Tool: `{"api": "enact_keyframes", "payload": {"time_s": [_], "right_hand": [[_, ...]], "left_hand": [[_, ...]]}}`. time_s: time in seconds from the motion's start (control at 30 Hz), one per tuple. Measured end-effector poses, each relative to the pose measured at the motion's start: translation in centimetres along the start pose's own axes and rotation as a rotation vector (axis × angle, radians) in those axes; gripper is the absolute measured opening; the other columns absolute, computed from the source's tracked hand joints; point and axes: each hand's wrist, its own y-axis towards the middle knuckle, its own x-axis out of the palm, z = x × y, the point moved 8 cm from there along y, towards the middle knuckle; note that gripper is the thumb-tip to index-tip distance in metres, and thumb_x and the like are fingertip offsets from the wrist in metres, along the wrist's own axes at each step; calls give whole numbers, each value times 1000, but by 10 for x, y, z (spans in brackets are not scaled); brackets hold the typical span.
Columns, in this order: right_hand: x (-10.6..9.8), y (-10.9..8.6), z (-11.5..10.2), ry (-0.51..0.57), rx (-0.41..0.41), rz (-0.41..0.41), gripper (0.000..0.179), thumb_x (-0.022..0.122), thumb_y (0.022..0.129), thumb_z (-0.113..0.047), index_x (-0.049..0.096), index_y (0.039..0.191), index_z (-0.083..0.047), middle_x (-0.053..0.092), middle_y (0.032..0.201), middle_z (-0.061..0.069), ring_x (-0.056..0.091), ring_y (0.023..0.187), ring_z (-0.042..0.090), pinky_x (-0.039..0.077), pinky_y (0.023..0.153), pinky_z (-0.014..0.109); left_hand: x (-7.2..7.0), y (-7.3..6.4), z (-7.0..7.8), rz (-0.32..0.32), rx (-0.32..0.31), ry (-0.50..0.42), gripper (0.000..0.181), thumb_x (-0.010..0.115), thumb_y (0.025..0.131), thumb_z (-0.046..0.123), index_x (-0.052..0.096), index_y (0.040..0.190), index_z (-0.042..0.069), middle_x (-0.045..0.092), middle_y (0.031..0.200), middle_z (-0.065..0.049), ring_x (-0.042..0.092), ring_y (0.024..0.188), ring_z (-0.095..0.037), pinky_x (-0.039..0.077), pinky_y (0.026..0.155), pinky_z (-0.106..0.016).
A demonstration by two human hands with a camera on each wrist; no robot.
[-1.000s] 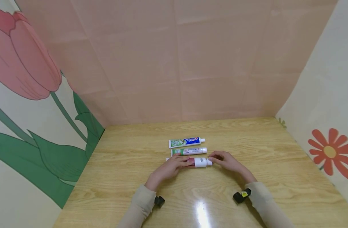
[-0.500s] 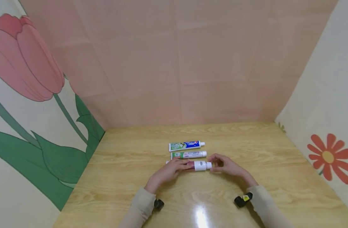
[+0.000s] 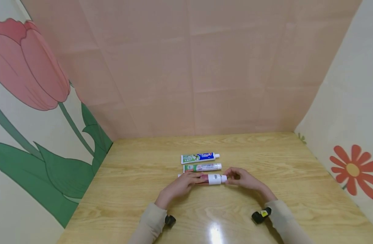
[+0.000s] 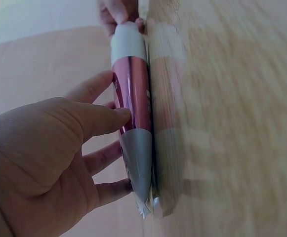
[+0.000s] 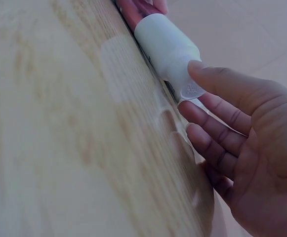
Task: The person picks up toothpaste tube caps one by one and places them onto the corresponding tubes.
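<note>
A toothpaste tube [image 3: 214, 179], dark pink and white with a white cap, lies crosswise on the wooden table in the head view. My left hand [image 3: 182, 184] holds its body from the left; the left wrist view has the thumb on the pink part [image 4: 133, 91] and fingers along the far side. At the other end my right hand [image 3: 243, 178] has thumb and fingertips about the white cap [image 5: 190, 84]. Behind it lie a green-and-white toothpaste tube [image 3: 206, 167] and, farther back, a green-and-blue one [image 3: 206, 156], both roughly parallel to it.
The wooden table [image 3: 137, 162] meets a pink cloth backdrop [image 3: 186, 84] at its far edge. White walls with a painted tulip [image 3: 31, 71] and a red flower [image 3: 352, 169] flank it. Light glares off the near tabletop.
The whole head view has shifted slightly downward. My right fingers have adjusted a little at the cap. My left hand and the tubes keep their places on the table.
</note>
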Motion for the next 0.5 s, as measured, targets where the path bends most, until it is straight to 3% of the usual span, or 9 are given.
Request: {"api": "enact_keyframes", "payload": {"time_s": [0.3, 0.5], "right_hand": [[-2, -1, 3, -77, 60, 20, 21, 64, 88, -30, 64, 105, -18, 60, 92, 1, 51, 81, 10, 45, 69, 21], [-6, -6, -31, -107, 18, 46, 15, 62, 89, -16, 67, 101, -8, 64, 96, 5, 56, 87, 13, 46, 76, 21]], "left_hand": [[2, 1, -2, -24, -28, -4, 44, 46, 94, 0, 51, 133, 17, 47, 140, -5, 44, 125, -29, 36, 105, -40], [2, 1, -3, -34, -54, -5, 44, 47, 93, 1, 50, 134, 18, 45, 141, -3, 44, 125, -24, 36, 106, -38]]}}
